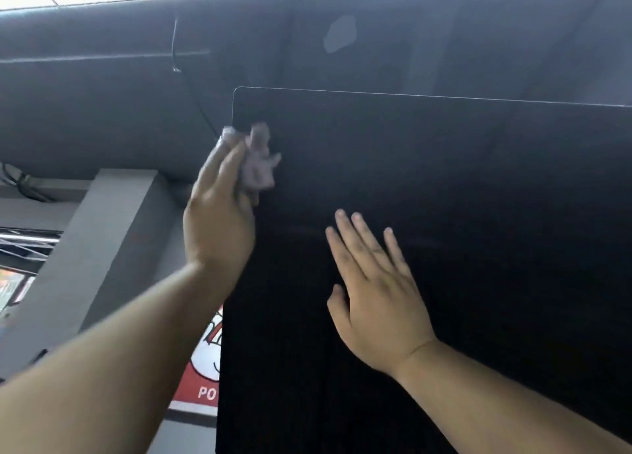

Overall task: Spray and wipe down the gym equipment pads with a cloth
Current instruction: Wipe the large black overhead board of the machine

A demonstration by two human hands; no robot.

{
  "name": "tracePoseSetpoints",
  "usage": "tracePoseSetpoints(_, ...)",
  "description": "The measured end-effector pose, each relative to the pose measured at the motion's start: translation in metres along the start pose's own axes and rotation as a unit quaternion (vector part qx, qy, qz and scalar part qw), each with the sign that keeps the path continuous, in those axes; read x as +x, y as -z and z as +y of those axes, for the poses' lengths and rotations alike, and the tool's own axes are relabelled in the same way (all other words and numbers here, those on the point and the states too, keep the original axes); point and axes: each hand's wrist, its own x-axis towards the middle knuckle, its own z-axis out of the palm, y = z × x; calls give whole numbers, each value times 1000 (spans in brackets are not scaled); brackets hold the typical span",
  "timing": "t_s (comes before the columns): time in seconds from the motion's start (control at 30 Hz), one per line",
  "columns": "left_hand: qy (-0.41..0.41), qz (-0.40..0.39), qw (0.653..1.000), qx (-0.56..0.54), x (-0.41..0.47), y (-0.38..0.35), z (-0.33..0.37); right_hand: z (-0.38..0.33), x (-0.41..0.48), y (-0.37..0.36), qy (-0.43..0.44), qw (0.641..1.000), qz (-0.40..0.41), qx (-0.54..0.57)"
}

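A large flat black panel (444,197) with a thin pale edge fills the right and centre of the head view, raised in front of me. My left hand (219,214) grips a crumpled grey-pink cloth (258,161) and presses it against the panel near its upper left corner. My right hand (372,282) lies flat on the panel lower down, fingers spread, holding nothing. No spray bottle is in view.
Behind the panel runs a dark grey ceiling (136,77) with a pale patch (340,33) and a hanging wire (176,48). A grey concrete beam (102,248) slants at the left. A red and white sign (205,368) shows beside the panel's left edge.
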Motion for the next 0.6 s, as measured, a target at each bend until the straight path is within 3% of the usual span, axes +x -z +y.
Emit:
tracePoseSetpoints(0.2, 15, -126, 992, 9, -104, 36, -21, -14, -3, -2, 0, 1000, -8, 29)
tracePoseSetpoints(0.3, 163, -83, 978, -96, -86, 56, 1, -35, 9, 3, 58, 994, -2, 91)
tracePoseSetpoints(0.4, 287, -99, 921, -242, -62, 58, 25, -56, 26, 5, 74, 982, 32, 172)
tracePoseSetpoints(0.53, 394, -193, 754, -489, -46, 59, 29, -66, 41, 3, 33, 970, 117, 211)
tracePoseSetpoints(0.6, 417, -209, 733, -495, -44, 60, 13, -62, 51, 7, 29, 965, 161, 205)
